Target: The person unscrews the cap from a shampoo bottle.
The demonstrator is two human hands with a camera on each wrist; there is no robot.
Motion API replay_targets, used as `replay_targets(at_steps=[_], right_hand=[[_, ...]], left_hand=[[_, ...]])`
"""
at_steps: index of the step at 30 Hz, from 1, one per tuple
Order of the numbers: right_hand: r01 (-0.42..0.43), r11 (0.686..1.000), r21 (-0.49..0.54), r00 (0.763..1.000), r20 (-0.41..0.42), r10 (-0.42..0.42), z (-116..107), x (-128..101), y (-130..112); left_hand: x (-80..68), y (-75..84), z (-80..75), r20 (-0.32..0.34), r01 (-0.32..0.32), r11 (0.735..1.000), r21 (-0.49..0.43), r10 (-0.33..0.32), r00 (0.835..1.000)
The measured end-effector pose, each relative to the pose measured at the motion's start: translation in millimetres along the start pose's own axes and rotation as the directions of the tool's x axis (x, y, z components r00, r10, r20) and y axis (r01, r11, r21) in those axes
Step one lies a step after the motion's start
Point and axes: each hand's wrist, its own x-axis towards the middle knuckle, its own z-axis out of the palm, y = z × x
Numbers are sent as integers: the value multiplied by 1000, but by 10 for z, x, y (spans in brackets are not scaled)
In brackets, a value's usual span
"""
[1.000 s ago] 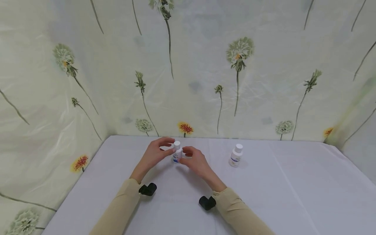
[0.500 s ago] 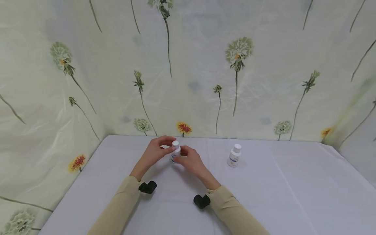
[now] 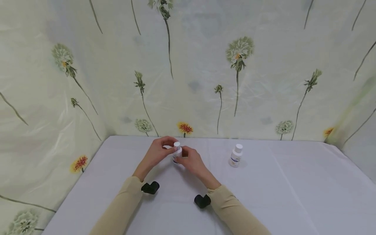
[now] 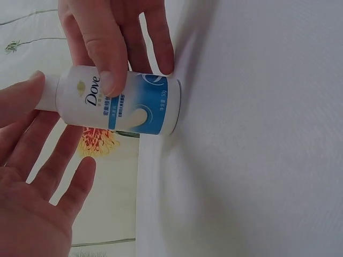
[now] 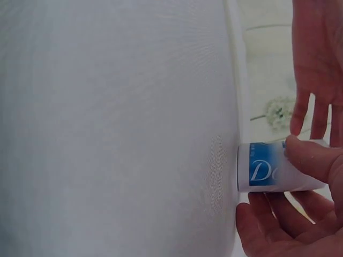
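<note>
Bottle [image 3: 177, 154] upright on table [image 3: 264, 195] | cap up | right hand [image 3: 192, 161] grips body

Small bottle [image 3: 177, 154] mostly covered in the head view by the left hand [image 3: 157, 152] and right hand [image 3: 191, 160]; label there too small to read; cap [image 3: 177, 145] partly behind fingertips; in the left wrist view cap end hidden behind the left palm, small print under the brand name blurred; in the right wrist view bottle top behind the thumb [image 5: 311, 158], label cut after the first letters; second bottle [image 3: 235, 155] label unreadable.
</note>
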Motion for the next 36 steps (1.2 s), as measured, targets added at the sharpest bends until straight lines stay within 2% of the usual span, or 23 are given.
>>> replay_targets(at_steps=[7, 17, 19, 24, 26, 36], right_hand=[[10, 1000, -19, 1000, 27, -9, -28, -18, 8], [60, 997, -42, 998, 27, -59, -79, -76, -17], [63, 997, -48, 997, 35, -62, -91, -94, -30], [48, 997, -64, 997, 64, -44, -119, -142, -53], [52, 996, -75, 997, 68, -47, -132, -157, -52], [57, 993, -101, 995, 92, -48, -226, -211, -77]], left_hand=[[-6, 24, 16, 2, -6, 1000, 21, 6, 1000], [-13, 67, 24, 3, -44, 999, 2, 44, 999], [-59, 172, 9, 13, -38, 999, -4, 38, 999], [-77, 187, 21, 18, -16, 1000, -9, 16, 1000], [-46, 96, 46, 14, -15, 1000, -15, 15, 1000], [-68, 184, 67, 30, -15, 998, -57, 17, 999]])
